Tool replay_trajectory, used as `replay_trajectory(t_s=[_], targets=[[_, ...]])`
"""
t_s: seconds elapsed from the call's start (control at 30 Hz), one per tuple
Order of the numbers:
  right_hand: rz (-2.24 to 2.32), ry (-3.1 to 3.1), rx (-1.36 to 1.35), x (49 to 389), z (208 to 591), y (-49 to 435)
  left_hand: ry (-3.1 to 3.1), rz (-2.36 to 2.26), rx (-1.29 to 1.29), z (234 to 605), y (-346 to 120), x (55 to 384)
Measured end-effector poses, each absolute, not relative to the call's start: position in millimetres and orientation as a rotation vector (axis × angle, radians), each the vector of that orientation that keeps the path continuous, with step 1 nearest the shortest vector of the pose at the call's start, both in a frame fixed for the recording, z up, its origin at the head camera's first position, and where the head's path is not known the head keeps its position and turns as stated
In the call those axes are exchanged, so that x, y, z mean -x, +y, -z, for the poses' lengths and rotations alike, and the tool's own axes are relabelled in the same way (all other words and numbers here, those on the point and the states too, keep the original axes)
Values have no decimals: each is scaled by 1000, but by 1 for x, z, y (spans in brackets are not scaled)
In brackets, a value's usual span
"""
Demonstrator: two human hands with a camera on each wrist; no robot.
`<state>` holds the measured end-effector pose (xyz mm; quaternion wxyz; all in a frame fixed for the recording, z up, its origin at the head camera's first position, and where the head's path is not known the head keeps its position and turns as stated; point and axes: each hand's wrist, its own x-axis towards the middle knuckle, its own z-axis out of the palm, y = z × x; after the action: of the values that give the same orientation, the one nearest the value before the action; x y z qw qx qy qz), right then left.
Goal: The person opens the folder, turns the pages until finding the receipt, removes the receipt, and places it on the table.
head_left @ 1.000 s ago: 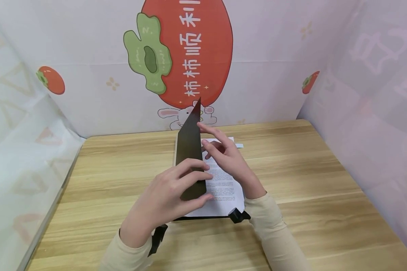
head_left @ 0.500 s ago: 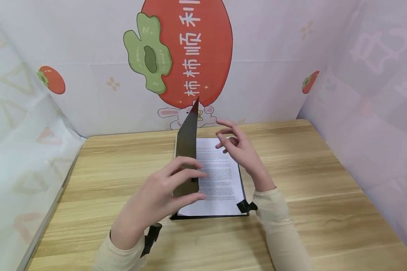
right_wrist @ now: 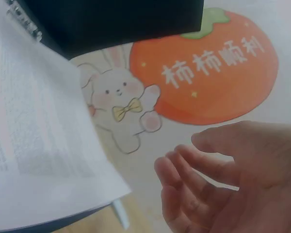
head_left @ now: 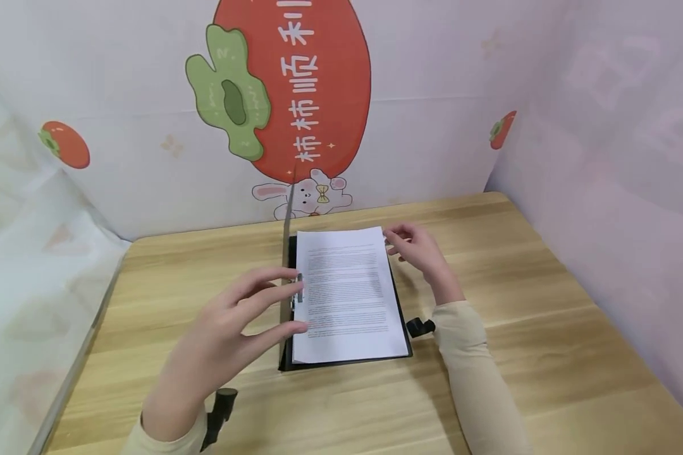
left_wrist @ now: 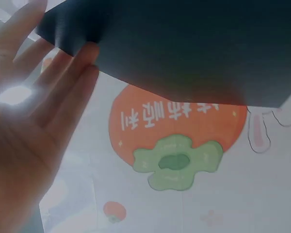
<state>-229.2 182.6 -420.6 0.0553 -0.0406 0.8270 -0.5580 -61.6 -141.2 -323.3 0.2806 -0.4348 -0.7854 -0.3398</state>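
A black clip folder (head_left: pixel 403 325) lies on the table with printed white sheets (head_left: pixel 341 278) inside. Its cover (head_left: pixel 288 218) stands almost upright along the left side, seen nearly edge-on. My left hand (head_left: pixel 227 322) is at the cover, fingers extended and fingertips overlapping it; the left wrist view shows fingers (left_wrist: pixel 87 60) against the dark cover (left_wrist: pixel 184 48). A metal clip (head_left: pixel 300 287) sits at the sheets' left edge, partly behind those fingers. By the sheets' top right corner is my right hand (head_left: pixel 424 253), fingers loosely bent. The right wrist view shows it apart from a pale tab (right_wrist: pixel 120 213).
The folder rests on a wood-grain table (head_left: pixel 193 272). A white backdrop (head_left: pixel 432 139) with a large red persimmon print (head_left: pixel 330 82) rises behind the table's far edge. Small black devices (head_left: pixel 420 327) are worn at both wrists.
The cover has swung left to nearly upright, uncovering more of the sheets and the clip. My left hand has moved left; my right hand shifted right to the sheets' corner. The view has turned slightly.
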Motion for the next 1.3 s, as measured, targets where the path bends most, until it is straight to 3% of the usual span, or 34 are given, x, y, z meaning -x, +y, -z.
replay_trajectory(t_s=[0.73, 1.3], targets=[[1480, 2612, -123, 246, 461, 174, -1906, 788, 908, 332, -187, 32], [1453, 2625, -93, 249, 472, 177, -1923, 705, 656, 358, -234, 14]])
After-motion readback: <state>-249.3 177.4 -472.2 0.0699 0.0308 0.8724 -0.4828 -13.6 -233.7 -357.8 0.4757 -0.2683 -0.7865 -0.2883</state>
